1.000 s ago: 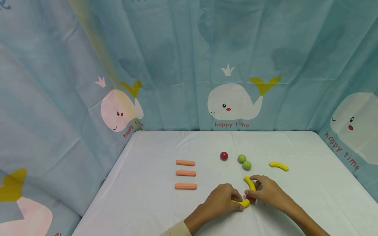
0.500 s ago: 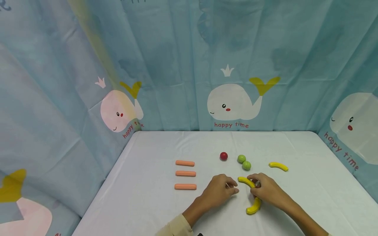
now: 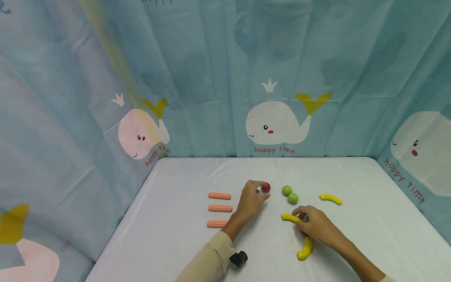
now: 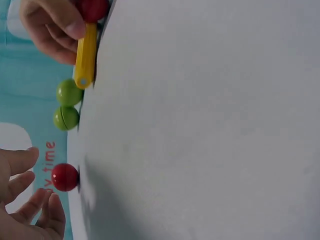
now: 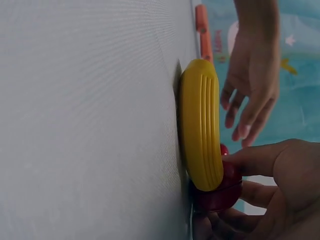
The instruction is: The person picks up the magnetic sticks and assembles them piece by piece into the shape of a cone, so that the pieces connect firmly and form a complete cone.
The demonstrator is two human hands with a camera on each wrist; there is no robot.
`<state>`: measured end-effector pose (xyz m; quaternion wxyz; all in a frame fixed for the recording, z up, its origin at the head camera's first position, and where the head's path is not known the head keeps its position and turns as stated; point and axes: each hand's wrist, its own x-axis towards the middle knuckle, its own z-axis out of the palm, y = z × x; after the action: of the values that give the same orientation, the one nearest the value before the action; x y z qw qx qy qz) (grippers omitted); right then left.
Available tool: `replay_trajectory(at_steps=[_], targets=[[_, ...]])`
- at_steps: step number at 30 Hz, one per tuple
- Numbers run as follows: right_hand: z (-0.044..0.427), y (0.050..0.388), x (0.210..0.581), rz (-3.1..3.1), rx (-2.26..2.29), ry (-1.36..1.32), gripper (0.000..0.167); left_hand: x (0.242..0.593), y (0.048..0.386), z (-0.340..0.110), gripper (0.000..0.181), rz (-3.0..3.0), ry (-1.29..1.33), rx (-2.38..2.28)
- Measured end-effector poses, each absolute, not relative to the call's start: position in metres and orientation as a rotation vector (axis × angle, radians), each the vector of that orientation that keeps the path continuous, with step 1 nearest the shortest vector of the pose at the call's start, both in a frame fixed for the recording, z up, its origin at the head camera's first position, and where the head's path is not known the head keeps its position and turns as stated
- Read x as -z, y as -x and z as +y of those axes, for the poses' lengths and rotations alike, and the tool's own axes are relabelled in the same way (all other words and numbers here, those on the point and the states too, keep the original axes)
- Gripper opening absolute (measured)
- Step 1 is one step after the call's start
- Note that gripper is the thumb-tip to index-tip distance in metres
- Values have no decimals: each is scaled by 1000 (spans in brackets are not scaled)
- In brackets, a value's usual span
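Yellow bananas (image 3: 305, 248), two set in an arc on the white table (image 3: 165, 243): seemingly the part done. Right hand (image 3: 314, 224) pinching near red ball (image 5: 225, 196) between them; left hand (image 3: 250, 201), fingers loosely parted, at far red ball (image 3: 266, 187) (contact unclear). Apparently unused: three orange sticks (image 3: 220, 208), third banana (image 3: 330, 199), two green balls (image 3: 293, 198).

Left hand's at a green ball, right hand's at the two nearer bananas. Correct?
Wrong on colour: the left hand is at a red ball, not a green one, as the head view shows. The right hand is at the two nearer bananas.
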<state>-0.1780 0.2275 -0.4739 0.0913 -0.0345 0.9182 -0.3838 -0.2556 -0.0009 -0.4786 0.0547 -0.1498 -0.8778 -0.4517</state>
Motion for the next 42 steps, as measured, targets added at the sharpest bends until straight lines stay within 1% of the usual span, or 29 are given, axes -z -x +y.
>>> replay_trajectory(at_steps=[6,12,19,26,28,34,39,42], targets=[[225,180,475,2741,1142,90,26,485,271,-1,40,-2711,413,1349],[225,180,477,2769,1121,98,23,489,278,2,41,-2758,401,1303],[224,181,477,2790,1095,88,19,487,278,9,42,-2804,365,1242],[223,180,475,2793,1108,97,18,489,278,12,30,-2832,345,1226],[223,180,476,2796,1103,98,18,490,278,12,30,-2827,346,1268],[224,182,477,2807,1087,95,18,491,277,10,32,-2822,373,1327],[224,183,477,2809,1050,83,21,493,276,7,39,-2828,455,1255],[224,183,476,2811,1031,84,22,493,275,5,39,-2833,475,1206]])
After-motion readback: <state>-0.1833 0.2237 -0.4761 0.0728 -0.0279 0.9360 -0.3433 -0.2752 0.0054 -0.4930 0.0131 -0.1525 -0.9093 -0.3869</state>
